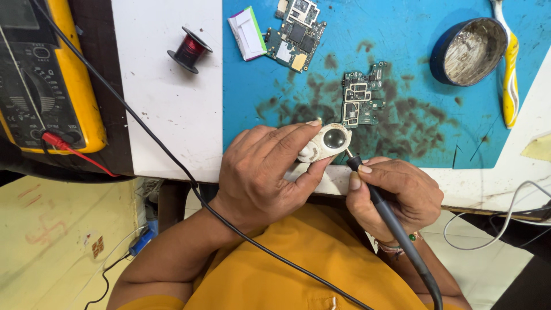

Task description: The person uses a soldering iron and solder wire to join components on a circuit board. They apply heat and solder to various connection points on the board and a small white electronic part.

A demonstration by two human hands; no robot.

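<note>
A small white plastic loupe with a round glass lens (328, 142) sat at the near edge of the blue, soot-stained work mat (402, 34), pinched closed between the thumb and fingers of the left hand (267, 169). The right hand (396, 192) was wrapped shut around a slim dark soldering iron (385, 212), its tip just beside the lens. Steadying both wrists on the table edge would probably help here. A green circuit board (361, 97) lay near; whatever sat under the loupe was hidden.
</note>
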